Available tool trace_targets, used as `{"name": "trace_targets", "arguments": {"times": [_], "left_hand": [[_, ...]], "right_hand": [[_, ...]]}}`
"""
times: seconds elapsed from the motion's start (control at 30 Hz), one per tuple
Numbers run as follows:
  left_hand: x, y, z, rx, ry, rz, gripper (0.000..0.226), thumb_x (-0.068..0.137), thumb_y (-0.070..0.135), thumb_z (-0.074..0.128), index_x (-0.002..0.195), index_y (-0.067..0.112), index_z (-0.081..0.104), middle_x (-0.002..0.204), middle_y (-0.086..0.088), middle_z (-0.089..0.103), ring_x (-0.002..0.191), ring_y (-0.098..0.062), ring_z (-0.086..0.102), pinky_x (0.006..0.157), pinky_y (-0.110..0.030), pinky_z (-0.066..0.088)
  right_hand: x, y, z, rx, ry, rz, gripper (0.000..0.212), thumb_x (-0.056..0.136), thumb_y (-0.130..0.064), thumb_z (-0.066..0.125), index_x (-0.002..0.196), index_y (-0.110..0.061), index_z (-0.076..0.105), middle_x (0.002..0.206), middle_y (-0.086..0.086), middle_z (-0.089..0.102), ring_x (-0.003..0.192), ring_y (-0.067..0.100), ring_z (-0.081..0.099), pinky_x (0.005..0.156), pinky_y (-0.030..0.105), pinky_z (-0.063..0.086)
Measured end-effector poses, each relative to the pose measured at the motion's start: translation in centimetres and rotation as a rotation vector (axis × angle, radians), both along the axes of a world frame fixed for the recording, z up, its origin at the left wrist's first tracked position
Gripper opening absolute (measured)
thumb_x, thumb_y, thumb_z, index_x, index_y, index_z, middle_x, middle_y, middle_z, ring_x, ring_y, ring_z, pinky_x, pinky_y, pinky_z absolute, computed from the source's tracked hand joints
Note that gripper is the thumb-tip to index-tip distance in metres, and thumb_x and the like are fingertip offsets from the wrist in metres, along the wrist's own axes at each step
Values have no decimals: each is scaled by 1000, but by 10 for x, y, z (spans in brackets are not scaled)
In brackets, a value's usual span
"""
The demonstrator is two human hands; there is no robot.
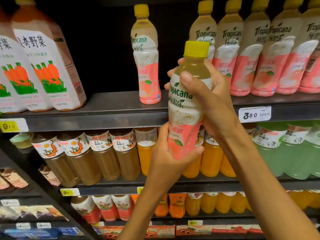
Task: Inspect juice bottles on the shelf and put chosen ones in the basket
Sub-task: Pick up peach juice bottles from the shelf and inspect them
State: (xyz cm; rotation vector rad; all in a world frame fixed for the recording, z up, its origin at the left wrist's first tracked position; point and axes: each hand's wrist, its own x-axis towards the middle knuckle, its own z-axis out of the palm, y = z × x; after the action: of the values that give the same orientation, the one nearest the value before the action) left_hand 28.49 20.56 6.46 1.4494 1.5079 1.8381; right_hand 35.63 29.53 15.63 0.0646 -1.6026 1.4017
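Shop, drinks aisle: dark tiered shelf (97, 116) stocked with rows of juice bottles (242, 54), carrot-label bottles (46, 66), and price tags (254, 114) clipped along shelf edges

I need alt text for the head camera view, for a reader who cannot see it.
Two hands hold a Tropicana peach juice bottle upright before store shelves: the right hand grips its upper part, the left hand its base. One matching bottle stands alone on the top shelf, with a row of the same bottles to the right.

A yellow-capped, pink-and-white peach juice bottle (187, 104) stands upright, lifted clear in front of the shelf (107, 116).
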Motion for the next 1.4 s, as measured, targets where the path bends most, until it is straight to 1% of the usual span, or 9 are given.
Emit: {"name": "trace_targets", "arguments": {"times": [0.1, 0.2, 0.3, 0.37, 0.63, 0.83, 1.0, 1.17, 1.4], "left_hand": [[-7, 10, -5, -13, 137, 109, 59, 63, 46, 74, 115, 32, 51, 102, 15, 64, 95, 4, 60, 74, -10, 47], [-13, 25, -8, 41, 29, 103, 59, 69, 3, 80, 121, 10, 54, 107, 8, 64, 99, 6, 61, 77, -14, 51], [-16, 29, -10, 59, -54, 61, 60, 72, -11, 72, 114, 28, 54, 102, 24, 65, 100, 6, 61, 83, -30, 56], [-20, 27, -10, 74, -3, 64, 62, 69, -10, 76, 115, 26, 55, 103, 22, 67, 101, 3, 62, 78, -20, 54], [-20, -6, 1, 9, -17, -161, 44, 60, 27, 79, 100, 36, 63, 98, 16, 71, 89, -2, 67, 69, -12, 51], [-12, -12, 1, -109, -69, -361, 45, 55, 45, 85, 97, 44, 68, 99, 13, 73, 93, -5, 68, 75, -15, 52], [-15, -10, -3, -91, -193, -336, 75, 66, 33, 76, 133, 27, 43, 121, 5, 65, 114, -15, 61, 92, -31, 51], [-7, -10, 1, -126, -238, -192, 43, 77, 57, 56, 109, 29, 61, 98, 5, 73, 91, -10, 69, 72, -19, 53], [-11, -12, 6, -159, -616, -524, 63, 84, 65, 44, 113, 13, 65, 91, -10, 68, 75, -19, 66, 65, -35, 55]], "right_hand": [[5, -4, 0, 265, -67, 16, 38, 76, -19, 69, 110, -9, 56, 103, 13, 64, 95, 26, 65, 86, 43, 54], [12, -7, -4, 492, -141, 29, 44, 75, -10, 75, 114, -4, 54, 105, 21, 62, 98, 31, 63, 85, 45, 52], [16, -7, -5, 543, -167, 29, 44, 75, -9, 78, 111, 0, 55, 104, 25, 60, 98, 35, 61, 84, 51, 49], [17, -6, -5, 533, -166, 42, 42, 74, -12, 74, 110, -2, 55, 105, 26, 59, 98, 37, 61, 84, 53, 48], [11, 14, 7, 76, -72, 261, 68, 67, -53, 77, 112, -7, 56, 107, 3, 67, 102, 29, 61, 88, 41, 51], [-8, 16, 3, -224, -97, 655, 42, 71, -38, 76, 97, -6, 67, 89, 12, 70, 80, 27, 69, 70, 36, 57], [-7, 20, 3, -275, -95, 376, 18, 82, -26, 62, 88, -9, 66, 82, 9, 70, 72, 21, 67, 68, 31, 55], [-7, 17, 6, -324, -114, 63, 27, 85, -37, 58, 92, -13, 67, 87, 10, 70, 80, 21, 68, 75, 34, 56], [-13, 18, 16, -416, -103, 246, 49, 97, -42, 44, 117, 0, 56, 97, 16, 65, 96, 33, 63, 78, 39, 58]]}}
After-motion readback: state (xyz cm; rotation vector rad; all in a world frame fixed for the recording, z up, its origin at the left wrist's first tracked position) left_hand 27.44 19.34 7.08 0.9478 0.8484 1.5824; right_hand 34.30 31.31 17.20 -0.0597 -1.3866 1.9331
